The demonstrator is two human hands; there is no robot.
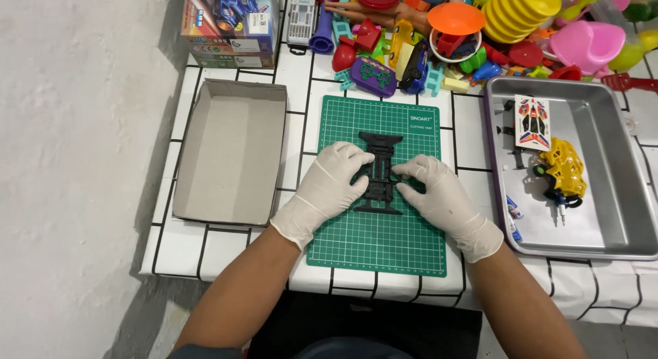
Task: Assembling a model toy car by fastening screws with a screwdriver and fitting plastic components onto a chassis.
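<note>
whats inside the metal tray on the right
In the metal tray: a yellow toy car body, a sticker sheet and a few small black parts. Whatever lies under the body and the sheet is covered.

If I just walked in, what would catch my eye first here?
Two white-gloved hands, left hand and right hand, press on a black toy car chassis lying on a green cutting mat. Behind it sits a bright heap of plastic toys; a metal tray holds a yellow car body.
</note>
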